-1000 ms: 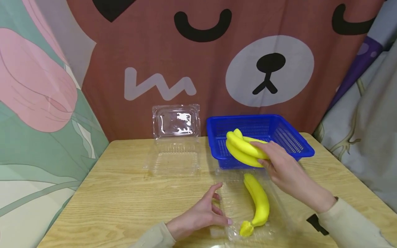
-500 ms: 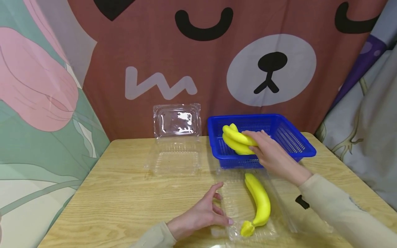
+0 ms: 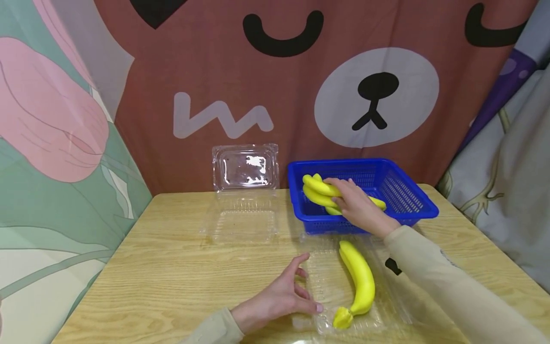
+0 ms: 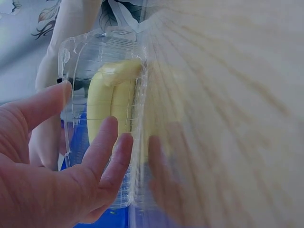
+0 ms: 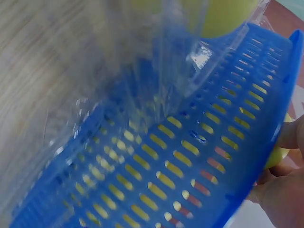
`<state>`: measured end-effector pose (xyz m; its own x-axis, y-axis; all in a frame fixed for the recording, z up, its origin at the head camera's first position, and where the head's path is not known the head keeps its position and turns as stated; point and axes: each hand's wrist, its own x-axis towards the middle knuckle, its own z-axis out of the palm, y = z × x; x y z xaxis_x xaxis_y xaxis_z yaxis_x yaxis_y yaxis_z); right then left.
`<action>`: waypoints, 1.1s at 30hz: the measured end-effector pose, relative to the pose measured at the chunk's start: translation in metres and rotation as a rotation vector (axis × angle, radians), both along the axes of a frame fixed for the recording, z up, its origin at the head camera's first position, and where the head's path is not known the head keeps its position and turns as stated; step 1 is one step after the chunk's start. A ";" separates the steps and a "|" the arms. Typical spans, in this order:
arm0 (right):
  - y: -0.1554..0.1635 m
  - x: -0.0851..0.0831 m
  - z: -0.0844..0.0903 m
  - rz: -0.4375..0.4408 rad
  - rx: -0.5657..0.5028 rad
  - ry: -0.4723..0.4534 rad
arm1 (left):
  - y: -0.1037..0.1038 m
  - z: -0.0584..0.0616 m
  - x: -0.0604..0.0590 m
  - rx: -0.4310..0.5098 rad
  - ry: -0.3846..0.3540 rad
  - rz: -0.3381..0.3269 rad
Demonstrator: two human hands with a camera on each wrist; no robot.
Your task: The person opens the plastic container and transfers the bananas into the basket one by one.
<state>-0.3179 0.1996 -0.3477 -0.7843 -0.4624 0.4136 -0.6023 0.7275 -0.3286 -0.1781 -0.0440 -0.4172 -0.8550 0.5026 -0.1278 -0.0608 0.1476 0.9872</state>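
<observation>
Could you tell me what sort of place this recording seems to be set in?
Probably a makeshift indoor setup rather than a kitchen: a small wooden table stands against a hung bear-face cartoon cloth, with more printed fabric draped at both sides. On the table are only a blue basket and clear plastic boxes with yellow bananas.

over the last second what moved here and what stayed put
The right hand, gripping the banana bunch, carried it from above the blue basket's front rim back and to the left, down into the basket. It has not let go. The left hand stays at the clear tray's left edge, the single banana lies in that tray as before, and the open clear box has not moved.
</observation>
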 end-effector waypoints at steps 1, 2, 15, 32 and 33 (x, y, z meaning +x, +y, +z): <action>-0.001 -0.002 -0.001 0.000 -0.001 -0.007 | 0.000 0.000 0.000 -0.004 0.000 0.000; -0.002 -0.003 -0.003 0.001 0.000 -0.016 | 0.000 0.000 0.000 -0.005 -0.001 -0.001; -0.008 -0.010 -0.003 -0.011 0.000 -0.148 | -0.001 -0.002 -0.001 -0.017 -0.013 -0.011; -0.006 -0.007 -0.002 -0.044 0.034 -0.122 | 0.001 -0.002 -0.001 -0.001 -0.003 0.001; -0.005 -0.007 -0.002 -0.045 0.032 -0.116 | 0.001 -0.002 -0.001 -0.003 -0.005 0.001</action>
